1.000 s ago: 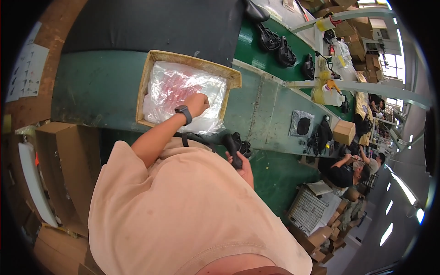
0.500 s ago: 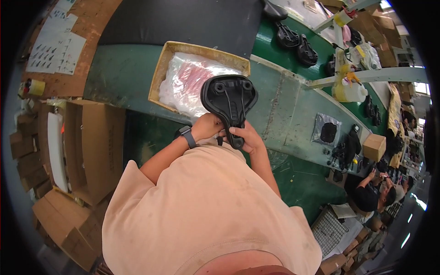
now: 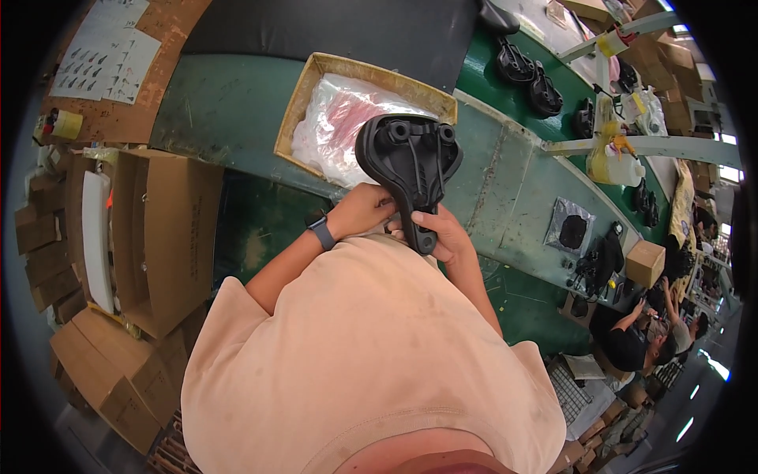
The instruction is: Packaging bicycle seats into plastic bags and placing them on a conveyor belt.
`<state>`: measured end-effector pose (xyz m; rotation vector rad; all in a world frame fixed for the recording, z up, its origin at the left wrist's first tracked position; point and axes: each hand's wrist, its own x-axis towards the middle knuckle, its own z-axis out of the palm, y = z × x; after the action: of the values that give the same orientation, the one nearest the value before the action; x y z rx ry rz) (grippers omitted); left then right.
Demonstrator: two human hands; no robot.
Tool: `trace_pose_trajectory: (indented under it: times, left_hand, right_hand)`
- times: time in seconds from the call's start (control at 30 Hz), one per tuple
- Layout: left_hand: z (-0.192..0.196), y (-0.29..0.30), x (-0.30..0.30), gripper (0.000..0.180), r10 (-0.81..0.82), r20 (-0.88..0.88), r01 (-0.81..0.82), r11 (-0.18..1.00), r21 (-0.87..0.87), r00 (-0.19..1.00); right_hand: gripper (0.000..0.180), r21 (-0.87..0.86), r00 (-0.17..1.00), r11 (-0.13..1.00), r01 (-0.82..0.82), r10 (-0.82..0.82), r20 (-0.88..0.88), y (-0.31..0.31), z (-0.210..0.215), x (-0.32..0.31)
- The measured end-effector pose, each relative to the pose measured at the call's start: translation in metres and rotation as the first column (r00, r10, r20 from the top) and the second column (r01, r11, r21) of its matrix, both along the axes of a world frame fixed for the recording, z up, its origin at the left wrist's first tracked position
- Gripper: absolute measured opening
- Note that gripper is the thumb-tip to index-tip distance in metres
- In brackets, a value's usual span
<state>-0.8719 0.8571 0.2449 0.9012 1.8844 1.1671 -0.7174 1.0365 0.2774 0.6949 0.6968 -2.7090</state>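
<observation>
A black bicycle saddle [image 3: 410, 162] is held up in front of me, its ribbed underside facing me and its narrow nose pointing down toward my shirt. My right hand [image 3: 446, 235] grips the nose, with the thumb lying across the underside and the other fingers behind. Beside the narrowing left edge is my left hand [image 3: 362, 212], its fingers curled in and partly hidden by the saddle. What those fingers pinch, if anything, I cannot make out. Behind the saddle sits a shallow yellowish box [image 3: 294, 105] lined with clear plastic film [image 3: 335, 118] over something reddish.
The green workbench [image 3: 229, 103] carries a black mat [image 3: 332, 31] at the back. More saddles [image 3: 545, 91] lie at the far right, near a pale metal frame [image 3: 671, 148]. Cardboard boxes [image 3: 181, 237] stand on my left. Other people [image 3: 628, 336] work at the right.
My view has shifted slightly, so the bench and box appear farther right and higher. The saddle stays in my right hand, and my left hand remains beside it.
</observation>
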Motion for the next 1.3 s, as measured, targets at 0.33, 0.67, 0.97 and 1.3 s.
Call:
trace_pose_trajectory:
  times: [0.33, 0.67, 0.97, 1.3]
  left_hand:
    - [0.042, -0.039, -0.080, 0.022, 0.029, 0.525, 0.002, 0.998, -0.059, 0.851]
    - [0.029, -0.072, -0.203, 0.020, -0.148, 0.967, -0.715, 0.652, 0.252, 0.205]
    - [0.111, 0.060, -0.229, 0.016, 0.292, -0.414, 0.047, 0.767, 0.640, 0.862]
    - [0.098, 0.044, -0.375, 0.018, 0.759, -0.318, -0.644, 0.651, 0.402, 0.569]
  right_hand:
    - [0.042, 0.095, 0.980, 0.979, 0.182, -0.189, 0.062, -0.035, 0.010, -0.064]
    - [0.052, 0.059, 0.918, 0.944, 0.325, -0.300, -0.261, -0.005, 0.017, -0.109]
    - [0.108, 0.981, 0.984, -0.067, -0.180, -0.002, 0.181, 0.028, 0.034, -0.204]
    - [0.058, 0.615, 0.993, 0.786, 0.065, -0.109, 0.035, 0.260, -0.076, -0.306]
